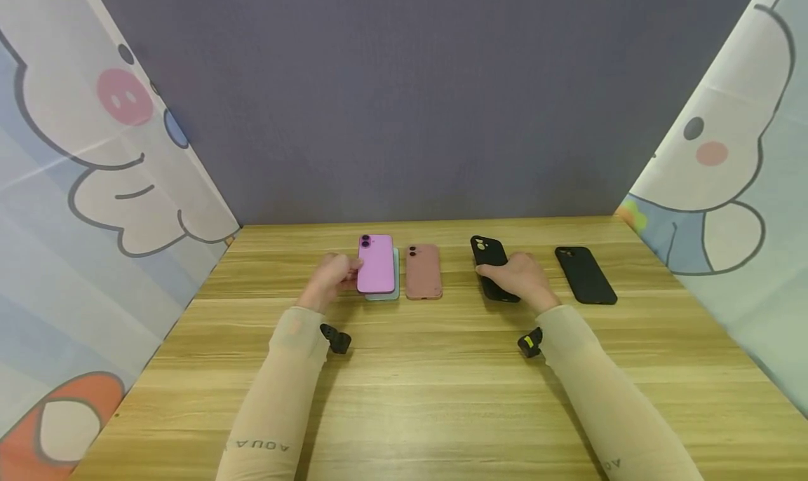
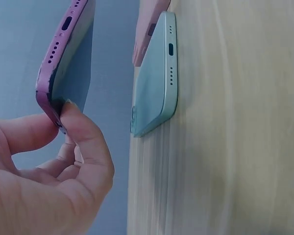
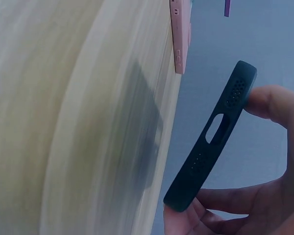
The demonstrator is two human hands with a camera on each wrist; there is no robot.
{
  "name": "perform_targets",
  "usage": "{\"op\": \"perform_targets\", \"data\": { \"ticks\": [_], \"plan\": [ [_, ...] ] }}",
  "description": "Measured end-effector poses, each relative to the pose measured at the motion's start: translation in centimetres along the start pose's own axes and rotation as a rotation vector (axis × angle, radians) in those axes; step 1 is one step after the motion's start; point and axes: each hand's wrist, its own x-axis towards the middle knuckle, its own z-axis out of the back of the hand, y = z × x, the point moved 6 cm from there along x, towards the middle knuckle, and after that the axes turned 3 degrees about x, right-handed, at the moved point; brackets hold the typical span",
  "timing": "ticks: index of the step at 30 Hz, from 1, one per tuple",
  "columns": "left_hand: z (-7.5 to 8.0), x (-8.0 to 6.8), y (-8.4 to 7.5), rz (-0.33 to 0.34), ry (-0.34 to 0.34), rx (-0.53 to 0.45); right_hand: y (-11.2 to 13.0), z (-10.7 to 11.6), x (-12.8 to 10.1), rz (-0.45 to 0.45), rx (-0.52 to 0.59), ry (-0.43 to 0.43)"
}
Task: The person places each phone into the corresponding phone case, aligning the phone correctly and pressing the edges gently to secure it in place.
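Pink phone [image 1: 376,263]: it is held by the left hand [image 1: 332,278] at its lower left edge and is raised off the wooden table [image 1: 442,390]; in the left wrist view its bottom corner [image 2: 51,93] is pinched between thumb and fingers [image 2: 85,142]; it is judged to be stiff, smooth and rather slippery, with some weight; a hold on the two long edges is judged safer than on a corner.

Pale green phone [image 2: 154,83]: it lies flat on the table, directly under the pink phone and apart from it; only its edge is seen in the head view [image 1: 396,278].

Black case [image 1: 494,265]: it is gripped by the right hand [image 1: 520,279] and is lifted clear of the table; in the right wrist view [image 3: 213,137] thumb and fingers are curled round its bottom end; it is judged to be light, soft and bendable, not fragile; the side walls are judged the best place for a hold.

Salmon case [image 1: 422,271]: it lies flat between the two hands, just beside the green phone; untouched.

Second black case [image 1: 586,275]: it lies flat to the right of the right hand; untouched.

Left hand: clenched in a pinch on the pink phone.

Right hand: grasping the black case.
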Motion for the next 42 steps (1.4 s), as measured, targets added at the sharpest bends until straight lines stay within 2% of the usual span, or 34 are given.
{"op": "perform_targets", "data": {
  "ticks": [12, 22, 32, 42],
  "plan": [
    [-0.7, 0.1, 0.0, -0.018, -0.008, -0.022, 0.6, -0.1, -0.3, 0.002, 0.043, -0.012],
    [-1.8, -0.2, 0.1, -0.017, -0.006, -0.057, 1.5, -0.8, -0.4, 0.041, 0.097, 0.007],
    [-2.6, -0.1, 0.3, -0.028, -0.007, -0.055, 2.5, -1.3, -0.7, 0.027, 0.148, 0.019],
    [-3.7, -0.7, 0.0, -0.045, -0.005, -0.061, 3.2, -1.4, -1.1, 0.023, 0.179, 0.024]
  ]
}}
